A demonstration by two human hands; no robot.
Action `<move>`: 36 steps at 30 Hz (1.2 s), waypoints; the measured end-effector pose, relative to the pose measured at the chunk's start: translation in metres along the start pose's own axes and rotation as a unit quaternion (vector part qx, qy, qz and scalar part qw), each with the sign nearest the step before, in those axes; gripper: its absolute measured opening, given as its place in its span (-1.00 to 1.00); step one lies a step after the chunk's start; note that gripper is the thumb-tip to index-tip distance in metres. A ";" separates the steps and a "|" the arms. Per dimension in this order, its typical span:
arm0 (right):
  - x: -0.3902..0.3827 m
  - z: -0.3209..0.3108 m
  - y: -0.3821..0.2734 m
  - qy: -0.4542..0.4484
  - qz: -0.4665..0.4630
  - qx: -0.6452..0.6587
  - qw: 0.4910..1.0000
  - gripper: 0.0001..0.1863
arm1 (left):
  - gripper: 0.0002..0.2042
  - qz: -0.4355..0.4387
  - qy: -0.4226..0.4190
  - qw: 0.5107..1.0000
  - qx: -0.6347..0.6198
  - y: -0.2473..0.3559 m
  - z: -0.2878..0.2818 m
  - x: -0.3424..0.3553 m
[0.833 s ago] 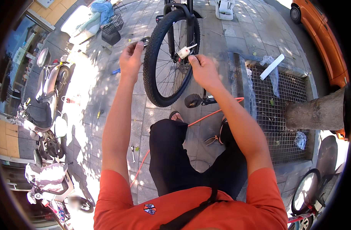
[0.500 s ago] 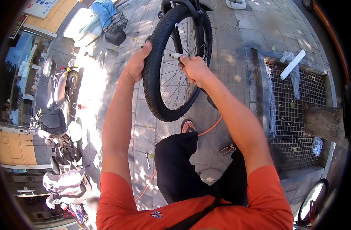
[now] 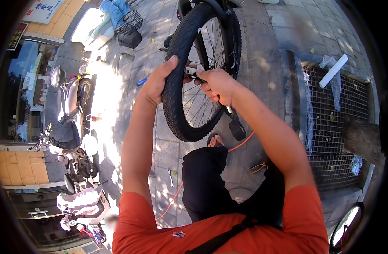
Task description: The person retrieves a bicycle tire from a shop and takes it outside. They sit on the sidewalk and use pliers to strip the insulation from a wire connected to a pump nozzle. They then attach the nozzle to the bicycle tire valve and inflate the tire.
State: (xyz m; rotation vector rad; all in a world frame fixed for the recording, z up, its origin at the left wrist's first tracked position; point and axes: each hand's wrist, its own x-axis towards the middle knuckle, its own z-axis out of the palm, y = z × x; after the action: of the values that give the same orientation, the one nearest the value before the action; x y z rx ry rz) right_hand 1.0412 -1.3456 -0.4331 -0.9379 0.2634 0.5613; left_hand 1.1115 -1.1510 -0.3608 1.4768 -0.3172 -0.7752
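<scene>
Bicycle wheel [image 3: 189, 80] with a knobby black tyre, upright in the upper centre of the frame, its spokes and rim visible through the middle. The left hand [image 3: 160, 82] wraps the tyre's left side, thumb over the tread and fingers curled round behind it, closed on the tyre. The right hand [image 3: 217, 84] lies just right of the tyre at the rim, closed in a fist around a small tool or valve part [image 3: 191, 71] that projects toward the left hand; what exactly it grips cannot be told. A black fork blade [image 3: 221, 29] runs up the wheel's right side. Below the wheel, a black pedal [image 3: 237, 129] hangs near a sandalled foot [image 3: 215, 139], and an orange hose [image 3: 240, 144] trails across the paving toward the lower left. The person's dark trousers [image 3: 206, 182] and orange shirt [image 3: 181, 233] fill the lower centre. A small wrench [image 3: 170, 177] lies on the paving stones [image 3: 266, 55] left of the knee. At right, a metal grate [image 3: 342, 135] surrounds a tree trunk [image 3: 365, 142], with a white tube [image 3: 333, 70] lying on it. At left, parked scooters [image 3: 73, 110] stand in sunlight; a black basket [image 3: 130, 31] sits at upper left.
</scene>
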 end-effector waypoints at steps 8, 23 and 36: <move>-0.002 -0.007 0.002 -0.035 -0.073 -0.082 0.993 -0.52 | -0.33 0.008 -0.006 0.999 -0.038 0.003 0.003 -0.001; 0.022 -0.011 0.019 0.087 -0.215 -0.257 0.938 -0.52 | -0.36 0.006 0.007 0.999 -0.031 0.000 0.004 -0.001; 0.005 -0.159 0.097 0.152 -0.253 -0.608 0.737 -0.42 | -0.40 -0.001 0.033 0.999 -0.015 -0.017 -0.005 0.016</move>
State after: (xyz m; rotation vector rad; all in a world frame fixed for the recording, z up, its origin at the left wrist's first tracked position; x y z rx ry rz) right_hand 0.9949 -1.4297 -0.5932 -2.3108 -0.1361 -0.0238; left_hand 1.1222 -1.1560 -0.3817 1.4723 -0.2523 -0.7279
